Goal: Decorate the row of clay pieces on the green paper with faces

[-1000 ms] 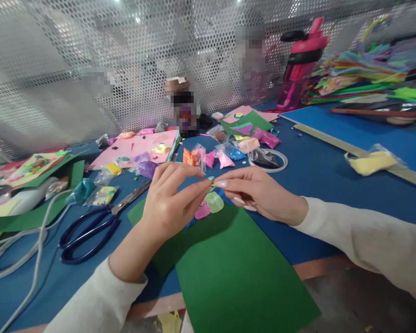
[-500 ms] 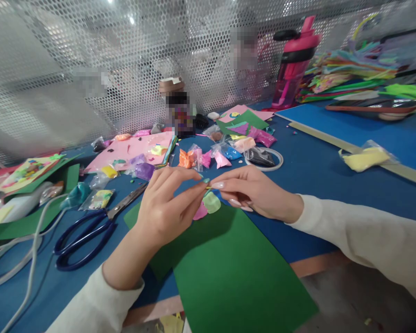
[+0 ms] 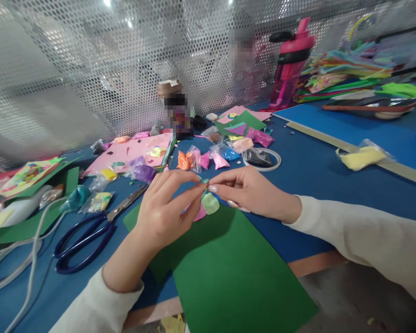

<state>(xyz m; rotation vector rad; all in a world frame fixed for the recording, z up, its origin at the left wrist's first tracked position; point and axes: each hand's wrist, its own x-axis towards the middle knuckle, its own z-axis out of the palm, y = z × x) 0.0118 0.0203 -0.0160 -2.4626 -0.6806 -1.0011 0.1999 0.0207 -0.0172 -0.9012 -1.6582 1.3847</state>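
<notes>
My left hand (image 3: 166, 201) and my right hand (image 3: 254, 192) meet at their fingertips above a green sheet (image 3: 239, 263). Both are closed in a pinch at the same spot. What lies between the fingertips is tiny and mostly covered, with a bit of greenish colour showing there. Just below, a pale green flat piece (image 3: 211, 204) and a pink flat piece (image 3: 200, 212) sit side by side at the sheet's upper end, partly behind my left fingers. Scissors with dark blue handles (image 3: 85, 238) lie left of my left hand, blades partly spread.
Small bags of coloured clay, such as a purple bag (image 3: 144, 173) and an orange bag (image 3: 184, 160), lie beyond my hands. A pink bottle (image 3: 293, 64) stands at the back right. White cable (image 3: 34, 259) runs at left. A yellow bag (image 3: 362, 158) lies at right.
A thin yellow bit that showed between the fingertips is now hidden. My right fingertips have shifted very slightly left, and the view has moved a little.
</notes>
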